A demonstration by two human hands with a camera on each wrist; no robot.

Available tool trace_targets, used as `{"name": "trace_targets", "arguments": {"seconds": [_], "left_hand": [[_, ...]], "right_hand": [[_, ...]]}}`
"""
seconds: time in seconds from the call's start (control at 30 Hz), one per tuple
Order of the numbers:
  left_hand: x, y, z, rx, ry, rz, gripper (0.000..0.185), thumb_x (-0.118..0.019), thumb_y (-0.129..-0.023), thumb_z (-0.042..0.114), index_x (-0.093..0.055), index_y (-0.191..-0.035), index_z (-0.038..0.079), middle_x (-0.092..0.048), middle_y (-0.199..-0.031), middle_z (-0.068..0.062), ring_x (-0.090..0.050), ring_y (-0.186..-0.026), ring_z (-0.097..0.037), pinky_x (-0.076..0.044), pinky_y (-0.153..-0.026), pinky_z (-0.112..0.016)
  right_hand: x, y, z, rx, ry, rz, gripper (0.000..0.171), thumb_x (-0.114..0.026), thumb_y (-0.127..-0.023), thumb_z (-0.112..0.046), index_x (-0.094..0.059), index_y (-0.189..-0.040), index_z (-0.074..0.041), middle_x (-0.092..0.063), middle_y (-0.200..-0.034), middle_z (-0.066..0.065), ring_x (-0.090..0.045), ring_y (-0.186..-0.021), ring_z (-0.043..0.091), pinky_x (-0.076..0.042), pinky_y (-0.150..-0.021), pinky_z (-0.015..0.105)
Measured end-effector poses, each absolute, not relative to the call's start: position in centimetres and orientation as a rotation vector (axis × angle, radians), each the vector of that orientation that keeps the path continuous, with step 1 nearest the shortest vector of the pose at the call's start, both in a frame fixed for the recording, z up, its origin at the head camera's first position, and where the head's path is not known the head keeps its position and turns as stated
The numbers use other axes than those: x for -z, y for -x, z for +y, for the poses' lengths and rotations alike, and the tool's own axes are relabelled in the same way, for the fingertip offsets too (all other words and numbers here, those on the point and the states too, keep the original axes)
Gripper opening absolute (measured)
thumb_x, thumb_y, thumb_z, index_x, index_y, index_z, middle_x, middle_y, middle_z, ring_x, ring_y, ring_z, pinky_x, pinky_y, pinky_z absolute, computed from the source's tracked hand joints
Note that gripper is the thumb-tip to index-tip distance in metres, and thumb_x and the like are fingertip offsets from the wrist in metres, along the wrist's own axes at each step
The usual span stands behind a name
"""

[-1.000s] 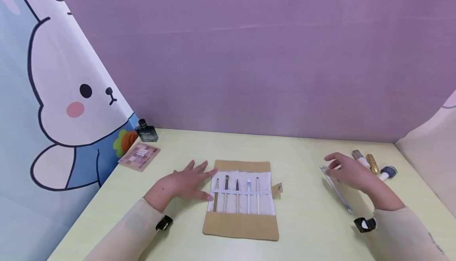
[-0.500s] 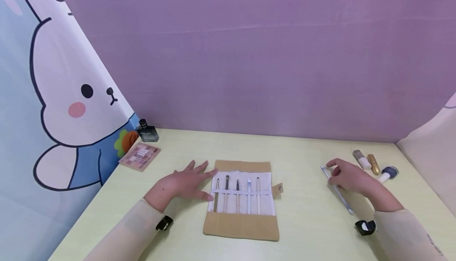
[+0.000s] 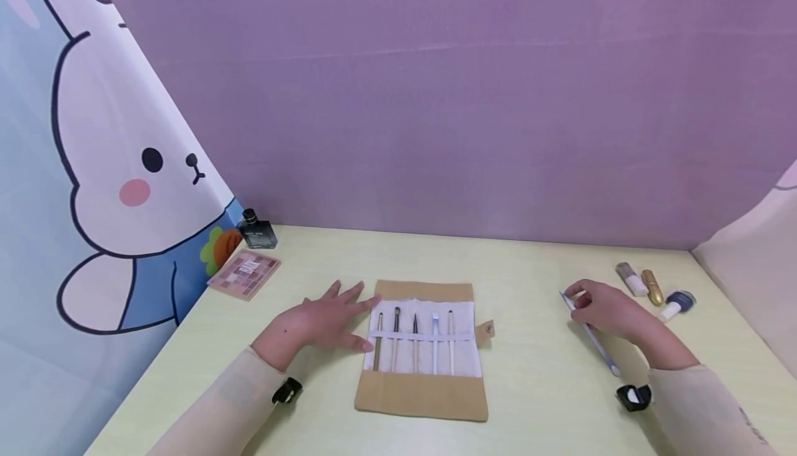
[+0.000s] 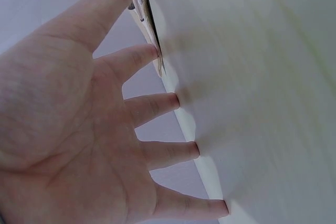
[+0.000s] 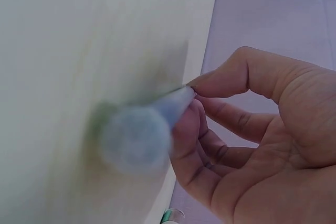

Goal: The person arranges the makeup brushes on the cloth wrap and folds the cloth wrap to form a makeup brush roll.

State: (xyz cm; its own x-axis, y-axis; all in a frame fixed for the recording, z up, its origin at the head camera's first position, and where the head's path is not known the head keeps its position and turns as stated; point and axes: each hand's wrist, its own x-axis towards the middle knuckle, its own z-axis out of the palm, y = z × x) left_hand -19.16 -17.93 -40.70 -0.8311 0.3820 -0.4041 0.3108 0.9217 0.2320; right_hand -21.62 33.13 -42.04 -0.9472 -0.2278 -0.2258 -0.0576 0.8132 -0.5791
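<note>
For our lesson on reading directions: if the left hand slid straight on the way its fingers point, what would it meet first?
The left hand points right, so it would probably first meet the brush roll, whose near edge its fingertips almost touch.

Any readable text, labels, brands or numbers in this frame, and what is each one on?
No text can be read.
Dark bottle: pale label, print too small to read.
Palette: small white label, print blurred.
Roll tab: small mark, too small to read.
Right sleeve: faint marks, not legible.
Wrist views: no text.
</note>
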Motion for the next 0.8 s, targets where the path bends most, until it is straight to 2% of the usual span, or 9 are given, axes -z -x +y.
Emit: {"name": "trace_targets", "arguments": {"seconds": [0.33,0.6,0.8], "left_hand": [[40.8,19.2,-17.9,-0.220,-0.500,2.639,0.094,-0.071,-0.091,0.070,-0.030,-0.169,0.038,-0.013,-0.183,-0.010,-0.010,-0.165,-0.056,-0.023,-0.111,-0.093],[40.9,19.4,-18.0,-0.227,-0.506,2.630,0.094,-0.071,-0.091,0.071,-0.030,-0.169,0.038,-0.013,-0.183,-0.010,-0.009,-0.165,-0.055,-0.022,-0.112,-0.094],[41.6,19.7,-18.2,-0.242,-0.528,2.629,0.097,-0.068,-0.088,0.078,-0.027,-0.169,0.042,-0.012,-0.183,-0.009,-0.008,-0.165,-0.056,-0.019,-0.109,-0.096]], "right_hand": [[42.2,21.6,33.1,0.853,0.226,2.727,0.047,-0.068,-0.093,-0.007,-0.058,-0.134,0.012,-0.068,-0.109,0.018,-0.059,-0.087,0.019,-0.051,-0.067,0.026],[41.7,21.3,32.6,0.863,0.271,2.731,0.045,-0.067,-0.096,-0.009,-0.060,-0.135,0.012,-0.070,-0.111,0.016,-0.059,-0.093,0.020,-0.050,-0.069,0.024],[40.9,21.0,31.6,0.953,0.319,2.696,0.044,-0.067,-0.097,-0.006,-0.060,-0.137,0.012,-0.067,-0.111,0.015,-0.060,-0.094,0.018,-0.053,-0.069,0.023]]}}
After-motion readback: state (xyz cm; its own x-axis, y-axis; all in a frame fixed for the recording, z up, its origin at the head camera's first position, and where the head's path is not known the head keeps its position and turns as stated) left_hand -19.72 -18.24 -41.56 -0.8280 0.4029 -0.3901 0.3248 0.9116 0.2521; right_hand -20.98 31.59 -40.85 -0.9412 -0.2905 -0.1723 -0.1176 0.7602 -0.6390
